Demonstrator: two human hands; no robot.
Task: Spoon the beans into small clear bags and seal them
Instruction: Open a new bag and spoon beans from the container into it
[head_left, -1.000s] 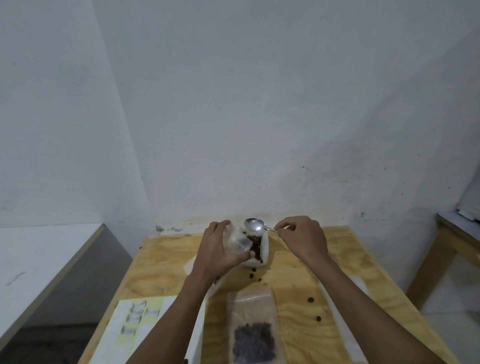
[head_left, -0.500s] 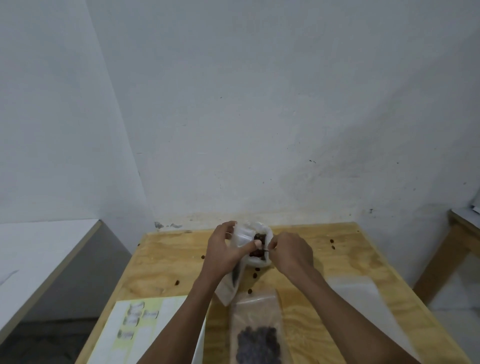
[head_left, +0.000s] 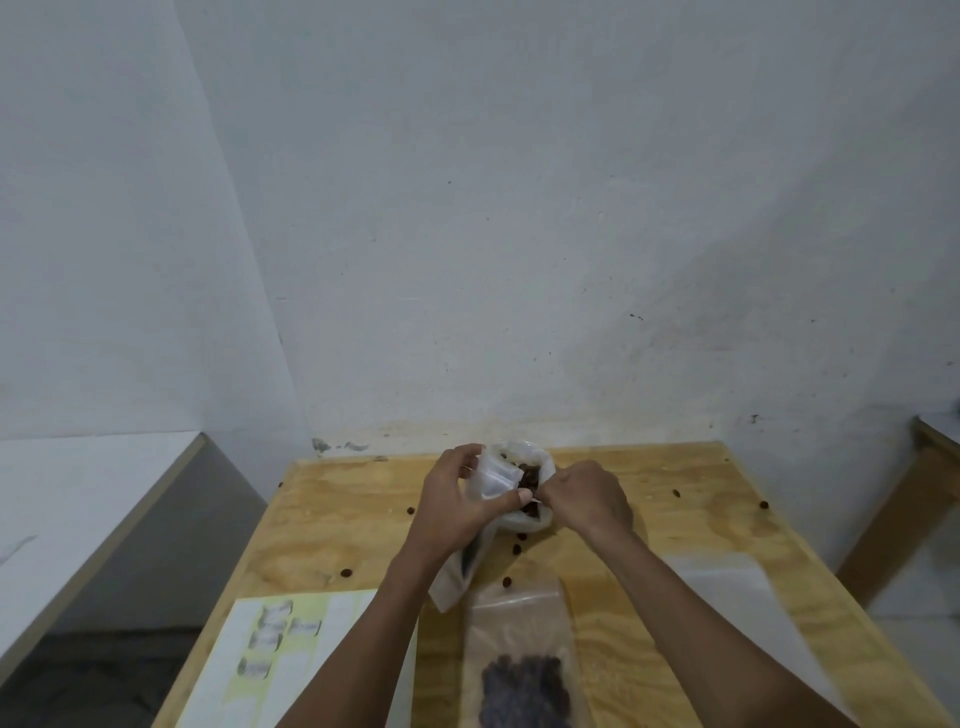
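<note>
Two hands meet at the far middle of the plywood table, over a white container of dark beans. The left hand curls its fingers and thumb round a small clear bag, holding its mouth up beside the container while the rest of the bag hangs down toward the table below the wrist. The right hand is closed in a fist with its fingertips at the container's rim, just beside the left thumb; whatever it pinches is too hidden and blurred to make out. Nearer the person lies a filled clear bag flat on the table, dark beans gathered in its lower half. Several loose beans are scattered over the wood. A printed sheet lies at the near left, and a clear plastic sheet at the right.
</note>
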